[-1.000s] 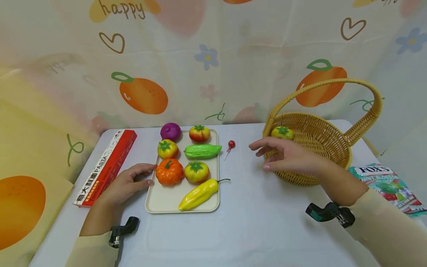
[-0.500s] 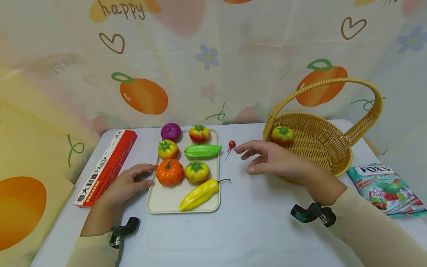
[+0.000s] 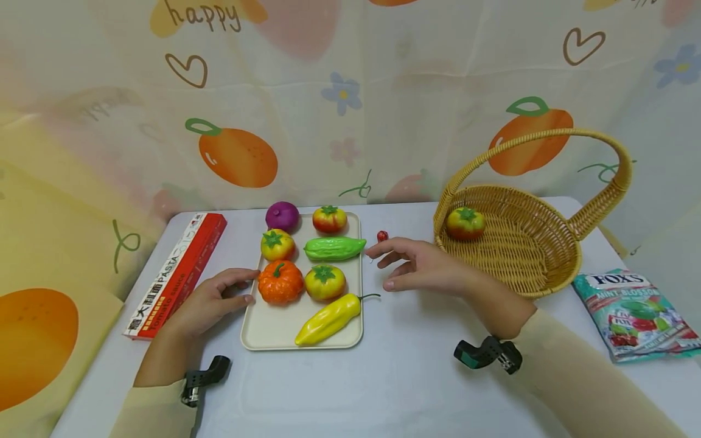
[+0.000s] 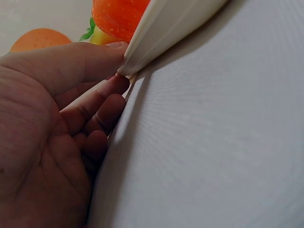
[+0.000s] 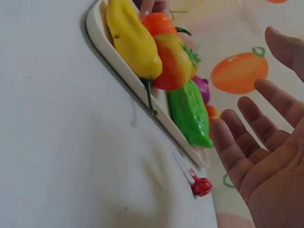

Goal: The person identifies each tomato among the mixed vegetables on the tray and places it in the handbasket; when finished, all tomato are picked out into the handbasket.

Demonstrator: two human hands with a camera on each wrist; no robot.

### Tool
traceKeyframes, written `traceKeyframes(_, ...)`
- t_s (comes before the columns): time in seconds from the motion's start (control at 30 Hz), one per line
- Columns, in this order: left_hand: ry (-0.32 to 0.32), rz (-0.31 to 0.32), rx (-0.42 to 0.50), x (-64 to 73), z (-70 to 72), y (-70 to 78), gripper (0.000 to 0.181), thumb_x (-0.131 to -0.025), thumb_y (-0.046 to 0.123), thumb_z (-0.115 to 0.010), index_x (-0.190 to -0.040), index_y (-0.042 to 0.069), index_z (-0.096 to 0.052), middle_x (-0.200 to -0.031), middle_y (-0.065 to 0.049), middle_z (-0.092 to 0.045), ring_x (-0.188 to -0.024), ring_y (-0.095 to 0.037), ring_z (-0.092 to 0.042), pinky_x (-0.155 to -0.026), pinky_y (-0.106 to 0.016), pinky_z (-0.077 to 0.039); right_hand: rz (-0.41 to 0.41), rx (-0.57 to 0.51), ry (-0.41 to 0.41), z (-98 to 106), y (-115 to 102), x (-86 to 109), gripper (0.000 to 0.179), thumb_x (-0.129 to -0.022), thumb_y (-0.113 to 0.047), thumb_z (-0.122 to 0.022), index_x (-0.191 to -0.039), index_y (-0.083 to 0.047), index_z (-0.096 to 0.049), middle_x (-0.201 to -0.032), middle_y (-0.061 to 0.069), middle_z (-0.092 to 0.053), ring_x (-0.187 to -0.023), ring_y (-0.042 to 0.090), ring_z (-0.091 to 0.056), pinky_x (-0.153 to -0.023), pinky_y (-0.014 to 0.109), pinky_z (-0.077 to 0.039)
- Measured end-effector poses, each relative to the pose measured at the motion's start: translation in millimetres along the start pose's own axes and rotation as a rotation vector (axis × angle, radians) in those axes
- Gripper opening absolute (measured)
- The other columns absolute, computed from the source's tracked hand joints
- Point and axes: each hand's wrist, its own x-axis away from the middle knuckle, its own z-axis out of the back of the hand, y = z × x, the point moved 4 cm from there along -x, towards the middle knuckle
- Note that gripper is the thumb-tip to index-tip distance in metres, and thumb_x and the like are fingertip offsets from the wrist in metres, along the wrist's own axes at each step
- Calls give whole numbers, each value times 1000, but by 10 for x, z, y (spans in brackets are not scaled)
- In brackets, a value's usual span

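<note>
In the head view my left hand (image 3: 210, 301) is at the left edge of the cream tray (image 3: 268, 334). The left wrist view shows its thumb and curled fingertips holding the tray rim (image 4: 156, 35). My right hand (image 3: 418, 266) hovers with nothing in it, fingers spread and slightly bent, between tray and basket. A red lollipop (image 3: 383, 236) lies just beyond its fingertips; its stick is mostly hidden in the head view. On the tray are an orange pumpkin (image 3: 280, 283), a yellow pepper (image 3: 328, 320), a green bitter melon (image 3: 334, 248), several red-yellow tomatoes (image 3: 325, 283) and a purple onion (image 3: 282, 216).
A wicker basket (image 3: 526, 249) with a tall handle stands at the right, one tomato (image 3: 465, 224) inside. Beside it lies a green FOX'S candy bag (image 3: 638, 313). A red and white pasta box (image 3: 177, 274) lies left of the tray. A patterned cloth hangs behind.
My right hand has moved left, away from the basket and toward the lollipop, uncovering the tomato in the basket and the candy bag. My left hand stays at the tray's edge.
</note>
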Motion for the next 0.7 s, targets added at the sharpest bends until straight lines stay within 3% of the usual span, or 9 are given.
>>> traceKeyframes(0.4,1,14,-11,-4,4,9,54,-96,29,-83,-145,17,-67,-148,-8,-61,-135,-30,-52,-98,-18,-45,-6,-2,19,-201,80,-211,59,-95,-14,-81,-149,-10,-58,-152,16,-57,-135,35,-58,-103,39,-56)
traceKeyframes(0.7,-5,-3,4,-6,-8,-3,53,-97,27,-82,-146,14,-66,-149,-10,-60,-137,-32,-52,-97,-13,-44,36,-42,52,-334,121,-379,59,-95,-10,-81,-149,-3,-57,-152,15,-57,-136,35,-57,-106,38,-54)
